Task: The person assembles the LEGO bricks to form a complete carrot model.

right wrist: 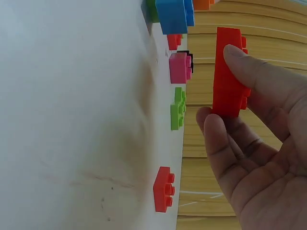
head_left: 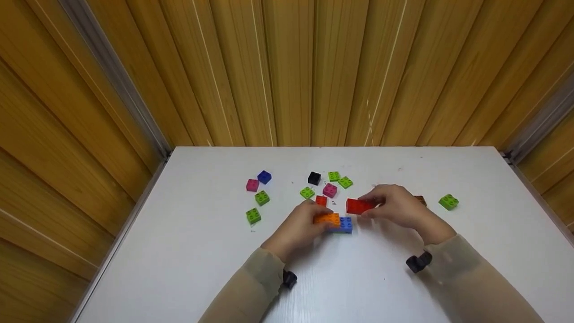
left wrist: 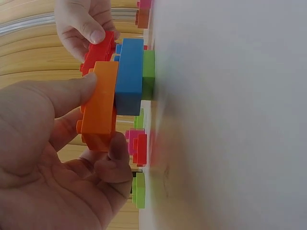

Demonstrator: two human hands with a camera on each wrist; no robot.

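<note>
My left hand [head_left: 298, 229] pinches an orange toy building brick [left wrist: 98, 100] between thumb and fingers. The orange brick sits on one end of a blue brick [left wrist: 129, 76], whose other studs stay bare. Beneath the blue one is a green brick [left wrist: 149, 74], resting on the table. To the right, my right hand [head_left: 394, 205] grips a red brick [right wrist: 228, 72] by thumb and fingertips. That red brick is held above the tabletop, studs facing up, just beyond the blue brick's right end.
Loose bricks lie on the white table [head_left: 179, 251]: a small red one [head_left: 321, 200], a pink one [head_left: 330, 190], a black one [head_left: 314, 178] and several green ones. A green brick [head_left: 449, 202] stands far right; a brown one [head_left: 420, 199] is partly behind my right hand. Wood-patterned panels [head_left: 287, 72] rise behind.
</note>
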